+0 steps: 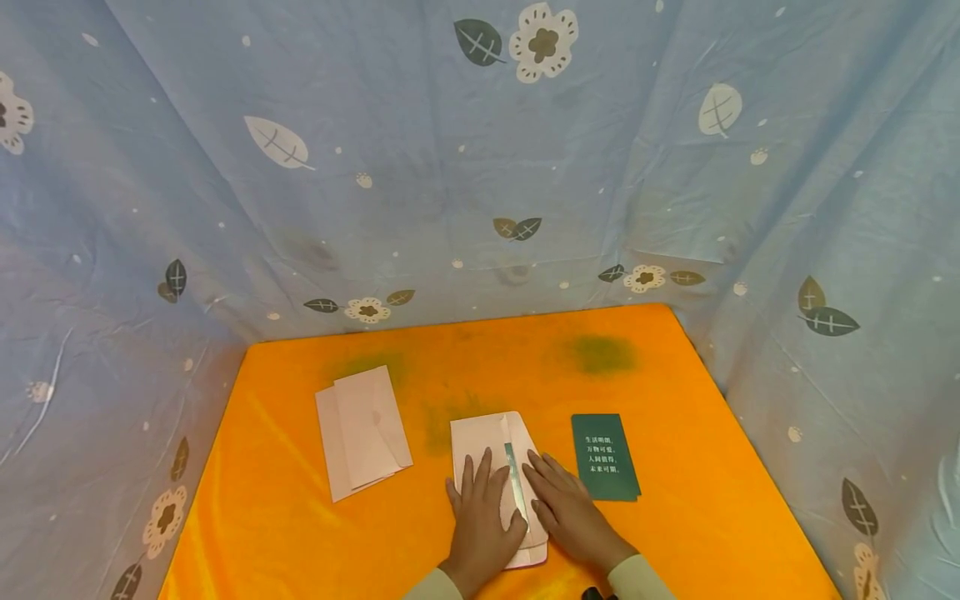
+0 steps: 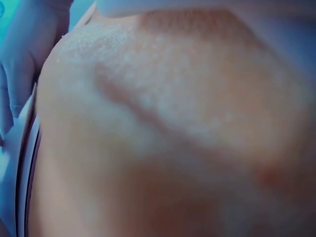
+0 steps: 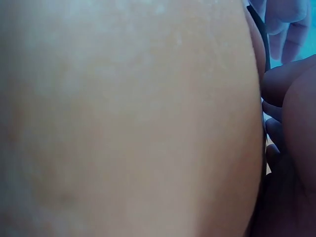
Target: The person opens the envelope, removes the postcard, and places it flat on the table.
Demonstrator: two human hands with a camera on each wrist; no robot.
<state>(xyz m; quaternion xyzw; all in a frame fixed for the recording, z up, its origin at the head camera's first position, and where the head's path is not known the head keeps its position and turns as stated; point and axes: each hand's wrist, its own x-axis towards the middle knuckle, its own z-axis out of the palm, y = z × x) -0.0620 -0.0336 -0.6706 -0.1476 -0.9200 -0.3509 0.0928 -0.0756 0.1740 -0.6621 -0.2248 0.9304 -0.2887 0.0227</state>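
Note:
A pale pink envelope [image 1: 480, 437] lies in front of me at the near middle of the table. A narrow, shiny green strip [image 1: 515, 477] shows along its length between my hands. My left hand [image 1: 480, 521] rests flat on the envelope's left part, fingers pointing away from me. On the right side, my right hand [image 1: 566, 508] presses the envelope's edge with extended fingers. Another pink layer with a darker edge pokes out at the near end; I cannot tell what it is. Both wrist views are mostly filled by blurred skin.
Two pale pink envelopes [image 1: 371, 429] overlap on the left of the orange tablecloth [image 1: 510, 358]. Dark green cards [image 1: 606, 458] with white writing are stacked just right of my right hand. Blue patterned curtains [image 1: 450, 167] enclose the back and sides.

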